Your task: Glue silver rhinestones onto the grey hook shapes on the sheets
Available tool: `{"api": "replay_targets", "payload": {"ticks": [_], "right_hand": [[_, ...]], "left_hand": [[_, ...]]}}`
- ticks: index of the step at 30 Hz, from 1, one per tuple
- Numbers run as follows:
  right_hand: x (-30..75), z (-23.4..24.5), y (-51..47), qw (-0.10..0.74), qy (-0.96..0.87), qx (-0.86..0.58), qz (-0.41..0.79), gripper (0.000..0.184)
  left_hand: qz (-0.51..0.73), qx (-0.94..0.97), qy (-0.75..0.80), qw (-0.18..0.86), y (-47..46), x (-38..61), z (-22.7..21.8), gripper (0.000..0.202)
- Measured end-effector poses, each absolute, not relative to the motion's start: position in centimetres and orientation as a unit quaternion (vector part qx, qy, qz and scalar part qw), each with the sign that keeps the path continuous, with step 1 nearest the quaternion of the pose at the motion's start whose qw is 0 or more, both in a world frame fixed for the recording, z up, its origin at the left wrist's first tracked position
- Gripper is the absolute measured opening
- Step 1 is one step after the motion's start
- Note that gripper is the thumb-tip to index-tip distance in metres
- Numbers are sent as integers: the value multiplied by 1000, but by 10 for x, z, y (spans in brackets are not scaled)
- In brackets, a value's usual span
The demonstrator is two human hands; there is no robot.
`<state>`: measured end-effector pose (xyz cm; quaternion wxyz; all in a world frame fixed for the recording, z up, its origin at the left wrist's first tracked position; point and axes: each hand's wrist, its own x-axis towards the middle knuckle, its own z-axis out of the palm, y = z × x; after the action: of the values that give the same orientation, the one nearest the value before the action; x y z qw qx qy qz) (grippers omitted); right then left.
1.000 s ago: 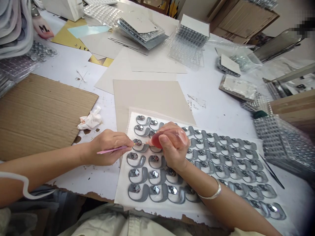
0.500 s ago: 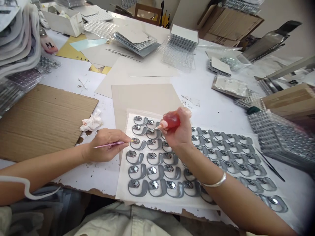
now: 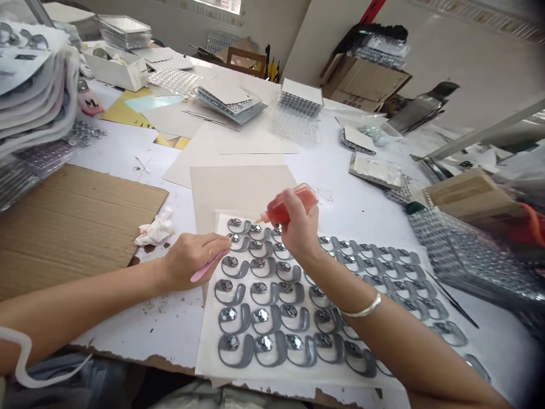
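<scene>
My right hand (image 3: 301, 230) is wrapped round a red squeeze bottle (image 3: 293, 203). The bottle is tilted, its thin nozzle pointing left at the topmost piece of the second column. Pinched in my left hand (image 3: 189, 262) is a thin pink stick (image 3: 209, 267); its tip is by the second piece of the leftmost column. Beneath both hands lies a white paper sheet (image 3: 208, 341) bearing rows of grey curved metal pieces (image 3: 270, 347), each with a round, shiny stone setting. My right forearm covers some of them.
Left of the sheet are a crumpled tissue (image 3: 155, 228) and brown cardboard (image 3: 72, 221). Beige card (image 3: 242, 184) lies behind it. A dark thin tool (image 3: 453, 301) rests at the right, near bagged rhinestone sheets (image 3: 477, 255). A pink bottle marked M (image 3: 90, 103) stands back left.
The view has tilted upward. My right hand has moved the bottle nozzle from the second row to the top row. My left hand has shifted the pink stick one piece up its column.
</scene>
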<state>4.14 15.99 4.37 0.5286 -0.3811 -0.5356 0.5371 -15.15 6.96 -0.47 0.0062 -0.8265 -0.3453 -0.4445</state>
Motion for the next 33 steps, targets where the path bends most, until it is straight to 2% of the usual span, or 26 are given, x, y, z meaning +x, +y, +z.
{"api": "replay_targets", "payload": {"ticks": [3,15,20,26,33], "right_hand": [[34,37,160,520,-567,-385,509,33],[30,10,155,498,-610,-361,501,22],[31,9,154,514,-642,-351,447,24],[29,10,152,497,-660,-334,454,25],[29,8,152,491,-663,-320,466,23]], "left_hand": [[-433,-839,-327,50,69,-152,-10,16],[-402,-859,-313,46,68,-152,-8,17],[-387,-869,-302,58,66,-150,-2,19],[-379,-870,-304,80,66,-148,0,27],[-356,-871,-324,95,64,-148,1,20]]}}
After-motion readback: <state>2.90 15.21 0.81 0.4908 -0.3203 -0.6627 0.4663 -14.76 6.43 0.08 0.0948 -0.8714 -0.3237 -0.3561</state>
